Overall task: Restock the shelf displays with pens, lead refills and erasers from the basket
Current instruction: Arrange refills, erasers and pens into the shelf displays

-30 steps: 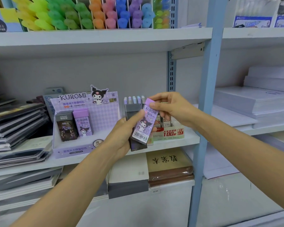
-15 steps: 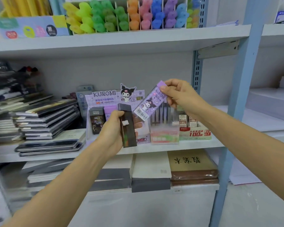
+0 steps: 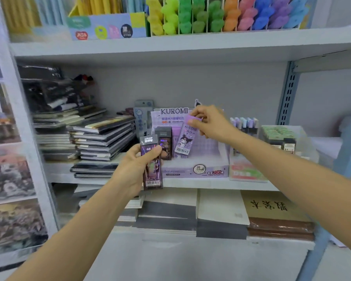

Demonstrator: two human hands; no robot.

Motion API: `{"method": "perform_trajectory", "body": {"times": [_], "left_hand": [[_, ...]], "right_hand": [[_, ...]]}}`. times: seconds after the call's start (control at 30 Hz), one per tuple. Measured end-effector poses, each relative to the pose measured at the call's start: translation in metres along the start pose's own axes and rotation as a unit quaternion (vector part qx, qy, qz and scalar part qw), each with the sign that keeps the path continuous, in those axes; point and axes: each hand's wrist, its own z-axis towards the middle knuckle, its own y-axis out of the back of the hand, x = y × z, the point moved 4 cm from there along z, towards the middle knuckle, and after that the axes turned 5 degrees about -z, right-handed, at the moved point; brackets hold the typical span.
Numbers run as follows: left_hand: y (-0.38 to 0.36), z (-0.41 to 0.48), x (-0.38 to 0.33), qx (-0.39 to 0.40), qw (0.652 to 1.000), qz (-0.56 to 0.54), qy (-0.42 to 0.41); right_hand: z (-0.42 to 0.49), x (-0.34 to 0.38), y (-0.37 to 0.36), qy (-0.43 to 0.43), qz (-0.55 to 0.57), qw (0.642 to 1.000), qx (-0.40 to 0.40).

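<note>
Two lead-refill cases are on the move at the Kuromi display box (image 3: 201,171): a lilac case (image 3: 185,136), pinched at its top end by the right hand (image 3: 209,122), hangs nearly upright with its foot tilted left, just over the box's back row beside a stocked case (image 3: 164,142). The left hand (image 3: 134,167) grips a dark case (image 3: 152,163) upright in front of the box's left corner. The right hand is nearer the free slot directly below it, so the lilac case looks likely to go in first, lowered end-on; notebooks (image 3: 101,138) are stacked left of the box and highlighters (image 3: 221,15) stand above it.
</note>
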Motion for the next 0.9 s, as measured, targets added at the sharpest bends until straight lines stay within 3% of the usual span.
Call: {"method": "perform_trajectory", "body": {"times": [0.33, 0.53, 0.67, 0.9], "left_hand": [[0.010, 0.003, -0.004, 0.026, 0.999, 0.019, -0.001], [0.012, 0.004, -0.005, -0.002, 1.000, 0.018, -0.011], [0.014, 0.003, -0.004, -0.004, 0.999, 0.029, -0.016], [0.014, 0.003, -0.003, -0.029, 0.998, 0.041, -0.030]], "right_hand": [[0.011, 0.002, -0.013, 0.053, -0.131, 0.989, 0.050], [0.006, 0.005, -0.031, 0.097, -0.138, 0.986, 0.011], [0.007, -0.007, -0.028, 0.078, -0.128, 0.988, -0.022], [0.005, -0.003, -0.030, 0.103, -0.193, 0.976, -0.010]]}}
